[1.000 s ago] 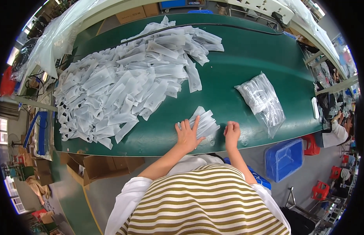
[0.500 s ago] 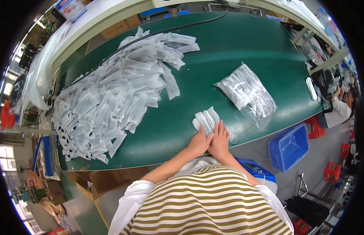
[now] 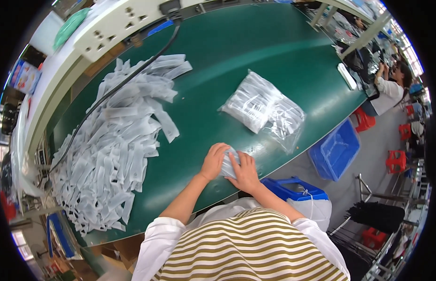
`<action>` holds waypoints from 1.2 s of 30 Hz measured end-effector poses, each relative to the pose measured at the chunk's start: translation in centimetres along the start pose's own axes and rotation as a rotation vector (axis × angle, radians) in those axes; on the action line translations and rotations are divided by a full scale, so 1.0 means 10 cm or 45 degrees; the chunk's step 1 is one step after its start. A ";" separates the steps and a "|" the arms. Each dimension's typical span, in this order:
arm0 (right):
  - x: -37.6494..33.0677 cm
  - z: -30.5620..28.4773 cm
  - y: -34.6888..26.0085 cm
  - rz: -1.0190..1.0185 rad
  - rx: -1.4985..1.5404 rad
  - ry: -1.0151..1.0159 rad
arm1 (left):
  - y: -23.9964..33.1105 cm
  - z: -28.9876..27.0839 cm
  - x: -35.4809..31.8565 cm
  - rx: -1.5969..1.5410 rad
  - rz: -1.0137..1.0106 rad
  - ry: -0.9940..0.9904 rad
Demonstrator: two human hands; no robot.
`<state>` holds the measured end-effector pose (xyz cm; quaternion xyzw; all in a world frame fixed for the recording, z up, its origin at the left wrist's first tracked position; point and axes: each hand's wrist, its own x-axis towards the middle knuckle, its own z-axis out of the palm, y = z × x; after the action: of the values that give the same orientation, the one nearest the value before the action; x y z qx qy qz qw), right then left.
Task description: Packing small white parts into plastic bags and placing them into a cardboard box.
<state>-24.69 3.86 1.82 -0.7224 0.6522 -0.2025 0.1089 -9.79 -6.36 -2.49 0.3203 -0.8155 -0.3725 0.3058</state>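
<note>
Close to the table's front edge, a small stack of narrow, frosted white plastic packets (image 3: 228,164) lies between my hands. My left hand (image 3: 213,161) curls round its left side, fingers over the far end. From the right, my right hand (image 3: 246,173) grips it with the thumb laid across the top. What the packets contain cannot be made out. Beyond my hands rests a clear plastic bag (image 3: 255,105) filled with similar packets. A large loose heap of the same packets (image 3: 119,136) spreads over the left part of the green table (image 3: 227,42).
A black cable (image 3: 119,86) runs above the heap from a white socket strip (image 3: 110,33). Past the right table edge are a blue bin (image 3: 335,150) and red stools (image 3: 364,120). A white device (image 3: 346,76) lies at the far right edge, near another seated person (image 3: 391,89).
My hands have moved from lying close together on the near end of the packets to either side of them. The view has turned, shifting the heap and bag leftward in the picture.
</note>
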 end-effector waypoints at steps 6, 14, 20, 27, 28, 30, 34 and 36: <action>0.07 -0.08 0.27 -0.096 0.119 -0.044 | 0.07 0.07 0.15 -0.041 -0.043 0.081; -1.29 -1.32 1.20 0.745 1.450 0.043 | 1.05 0.45 0.67 0.197 0.526 -0.174; -1.23 -1.60 1.90 0.832 1.469 0.169 | 1.44 1.08 1.26 0.533 0.847 -0.586; -0.41 -1.33 2.29 0.553 1.334 -0.249 | 1.59 0.98 1.37 0.902 0.555 -0.674; -0.30 -1.28 2.33 0.502 1.177 -0.278 | 1.65 0.94 1.37 0.840 0.550 -0.661; -0.10 -1.20 2.26 0.424 1.024 -0.323 | 1.71 0.87 1.35 0.717 0.534 -0.627; 0.18 -1.09 1.80 0.504 0.279 -0.310 | 1.54 0.94 1.11 0.594 0.496 -0.616; 0.26 -0.86 1.86 0.368 0.291 -0.261 | 1.54 0.93 1.10 0.400 0.465 -0.531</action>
<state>-44.91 -0.15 2.03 -0.6210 0.7073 -0.1830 0.2839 -27.91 -2.77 7.76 0.1285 -0.9523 -0.2384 0.1405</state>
